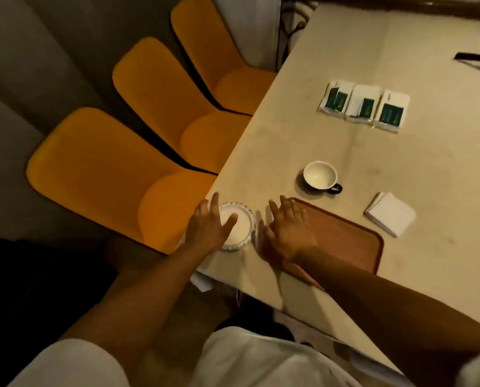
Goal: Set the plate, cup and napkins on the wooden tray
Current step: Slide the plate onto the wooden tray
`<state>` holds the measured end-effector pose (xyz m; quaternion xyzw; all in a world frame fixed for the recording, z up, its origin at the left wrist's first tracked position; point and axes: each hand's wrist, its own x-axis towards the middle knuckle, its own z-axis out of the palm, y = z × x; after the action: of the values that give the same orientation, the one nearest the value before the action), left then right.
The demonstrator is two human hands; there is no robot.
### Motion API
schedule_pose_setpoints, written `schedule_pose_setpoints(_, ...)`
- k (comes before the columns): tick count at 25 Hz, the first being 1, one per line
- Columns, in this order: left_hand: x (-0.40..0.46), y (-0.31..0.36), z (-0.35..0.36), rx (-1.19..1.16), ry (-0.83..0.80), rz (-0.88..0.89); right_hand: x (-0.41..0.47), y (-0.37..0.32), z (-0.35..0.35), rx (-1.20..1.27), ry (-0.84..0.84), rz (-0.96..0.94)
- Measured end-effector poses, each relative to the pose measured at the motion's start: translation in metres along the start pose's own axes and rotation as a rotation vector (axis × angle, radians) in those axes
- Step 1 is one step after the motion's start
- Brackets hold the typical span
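Note:
A small white plate (243, 229) with a ribbed glass rim lies near the table's left corner. My left hand (209, 225) is spread over its left part, fingers apart, thumb across the plate. My right hand (287, 229) is open, just right of the plate, over the left end of the wooden tray (347, 238). The tray holds nothing. A white cup (319, 175) with a dark outside and handle stands upright beyond the tray. A stack of white napkins (391, 213) lies to the tray's right.
Several packets with green labels (364, 105) lie in a row further up the beige table (400, 51). Three yellow chairs (116, 169) stand along the table's left side. A dark object (473, 58) sits at the far right edge.

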<state>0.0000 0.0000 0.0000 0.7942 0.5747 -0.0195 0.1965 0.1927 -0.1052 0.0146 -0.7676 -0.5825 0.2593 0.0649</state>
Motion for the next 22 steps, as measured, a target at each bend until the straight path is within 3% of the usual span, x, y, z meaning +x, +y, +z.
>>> schedule_pose_setpoints(8,0.05,-0.055,0.042,-0.209,-0.275,-0.12,0.057,-0.037,0.036,0.14,-0.188,0.218)
schedule_pose_setpoints(16,0.076,-0.062,0.046,-0.375,-0.326,-0.252,0.077,-0.039,0.071,0.432,-0.136,0.498)
schedule_pose_setpoints(22,0.084,-0.057,0.049,-0.496,-0.301,-0.33,0.081,-0.037,0.071,0.456,-0.143,0.489)
